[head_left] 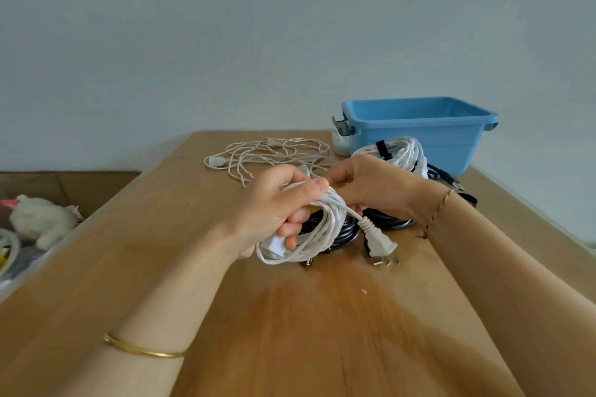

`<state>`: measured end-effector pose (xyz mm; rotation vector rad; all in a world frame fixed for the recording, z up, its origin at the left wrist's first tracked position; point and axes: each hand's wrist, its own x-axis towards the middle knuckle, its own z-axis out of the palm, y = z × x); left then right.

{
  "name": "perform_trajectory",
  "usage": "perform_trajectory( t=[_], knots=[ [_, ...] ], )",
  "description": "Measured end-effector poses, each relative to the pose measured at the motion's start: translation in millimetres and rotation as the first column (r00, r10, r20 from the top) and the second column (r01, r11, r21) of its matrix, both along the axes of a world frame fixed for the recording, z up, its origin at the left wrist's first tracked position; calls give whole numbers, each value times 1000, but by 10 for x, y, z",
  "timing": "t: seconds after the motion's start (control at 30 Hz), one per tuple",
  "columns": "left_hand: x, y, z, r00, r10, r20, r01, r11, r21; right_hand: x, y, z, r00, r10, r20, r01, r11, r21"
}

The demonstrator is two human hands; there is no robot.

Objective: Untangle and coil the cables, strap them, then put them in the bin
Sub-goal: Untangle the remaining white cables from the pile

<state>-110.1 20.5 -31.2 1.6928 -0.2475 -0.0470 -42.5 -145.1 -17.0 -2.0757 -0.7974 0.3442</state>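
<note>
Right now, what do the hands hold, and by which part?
The left hand grips the coiled white cable round its top; the right hand pinches the yellow strap there.

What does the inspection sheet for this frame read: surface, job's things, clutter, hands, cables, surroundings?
Surface: wooden table.
Job's things: blue bin, far right, lidless; yellow strap at the held coil.
Clutter: nothing seen.
Hands: left hand grips white coil; right hand pinches the yellow strap.
Cables: loose white cable lies tangled; strapped white coil before bin; black coils beneath the hands.
Surroundings: plain wall; cardboard box with plush toy, left.
</note>
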Motion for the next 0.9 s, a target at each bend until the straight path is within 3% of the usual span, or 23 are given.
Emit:
perform_trajectory(
  t=[0.1, 0.33, 0.6, 0.9],
  knots=[
    [-2, 25, -19, 999, 26, 26, -26, 1000, 9, 17, -59, 21, 998, 37, -47, -34, 998, 55],
    [5, 22, -42, 994, 28, 110, -25, 999, -28, 14, -172, 79, 978, 138, -157, -138, 990, 14],
    [19, 18, -76, 992, 64, 111, -68, 997, 28, 42, -182, 76, 947, 122, -297, -99, 991, 93],
    [8, 1, -85, 995, 60, 83, -64, 997, 48, 63, -67, -34, 954, 126, -270, -83, 983, 164]
  ],
)
